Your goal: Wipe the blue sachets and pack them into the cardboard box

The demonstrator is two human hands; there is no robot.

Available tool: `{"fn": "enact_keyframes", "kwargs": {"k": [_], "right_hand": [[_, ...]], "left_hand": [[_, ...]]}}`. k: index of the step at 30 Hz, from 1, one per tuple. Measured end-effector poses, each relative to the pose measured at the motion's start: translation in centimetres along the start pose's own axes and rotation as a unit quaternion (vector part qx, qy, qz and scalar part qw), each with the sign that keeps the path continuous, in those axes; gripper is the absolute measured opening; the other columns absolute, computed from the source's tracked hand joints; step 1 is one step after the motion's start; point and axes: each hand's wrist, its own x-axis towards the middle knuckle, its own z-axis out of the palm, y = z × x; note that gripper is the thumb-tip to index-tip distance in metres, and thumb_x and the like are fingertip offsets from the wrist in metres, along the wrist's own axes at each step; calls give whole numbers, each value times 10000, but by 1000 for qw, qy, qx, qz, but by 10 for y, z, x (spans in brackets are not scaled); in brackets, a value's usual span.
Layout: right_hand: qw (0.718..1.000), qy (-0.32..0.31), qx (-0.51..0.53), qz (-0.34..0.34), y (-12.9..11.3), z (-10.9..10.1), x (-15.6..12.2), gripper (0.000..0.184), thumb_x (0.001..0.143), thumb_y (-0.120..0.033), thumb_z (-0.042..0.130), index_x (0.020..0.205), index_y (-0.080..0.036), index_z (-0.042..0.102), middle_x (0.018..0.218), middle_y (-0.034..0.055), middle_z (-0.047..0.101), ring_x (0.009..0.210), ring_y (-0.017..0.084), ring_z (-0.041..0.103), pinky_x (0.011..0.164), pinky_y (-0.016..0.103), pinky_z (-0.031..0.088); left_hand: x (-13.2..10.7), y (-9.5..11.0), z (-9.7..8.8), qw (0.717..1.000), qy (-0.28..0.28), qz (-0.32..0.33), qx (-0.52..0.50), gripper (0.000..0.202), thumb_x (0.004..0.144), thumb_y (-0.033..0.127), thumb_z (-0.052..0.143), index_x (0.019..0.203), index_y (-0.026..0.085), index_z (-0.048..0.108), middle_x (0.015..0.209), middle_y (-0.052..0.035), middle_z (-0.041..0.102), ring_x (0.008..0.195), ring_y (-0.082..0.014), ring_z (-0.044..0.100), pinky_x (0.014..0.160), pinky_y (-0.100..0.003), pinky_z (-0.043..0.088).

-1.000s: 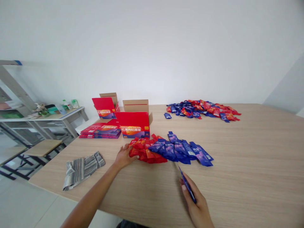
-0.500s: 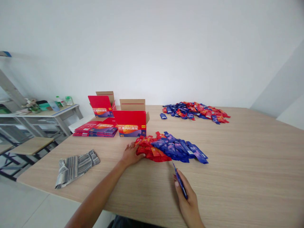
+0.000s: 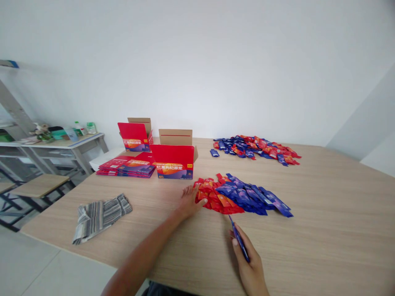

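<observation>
My left hand (image 3: 190, 203) lies against the left end of a heap of red sachets (image 3: 212, 197), its thumb and fingers spread. Overlapping these reds on the right is a fan of blue sachets (image 3: 247, 193), with the rightmost ones sticking out over the tabletop. My right hand (image 3: 249, 257), nearer the table's front edge, is closed around a single blue sachet (image 3: 240, 241). That sachet is seen edge-on, its tip pointing up toward the red heap.
An open red carton (image 3: 174, 162) stands behind my left hand, with another open carton (image 3: 134, 135) farther back. Flat cartons (image 3: 126, 166) are stacked beside them. A mixed sachet pile (image 3: 256, 148) lies near the wall. A striped cloth (image 3: 101, 216) rests at the left on the table (image 3: 324, 213).
My left hand and the red and blue sachets have shifted right along the table, away from the front carton. My right hand still grips the blue sachet. The view has moved slightly.
</observation>
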Motion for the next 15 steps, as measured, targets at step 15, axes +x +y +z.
{"fn": "enact_keyframes", "kwargs": {"k": [15], "right_hand": [[997,7,-57,-59,24,4,-2,522,929,-595,597,1312,-254,695,1363,63,685,1241,290,659,1177,407,409]], "left_hand": [[-4,-80,-49,936,239,-105,-237,688,916,789,236,915,202,595,862,-83,673,854,-233,681,747,-370,568]]}}
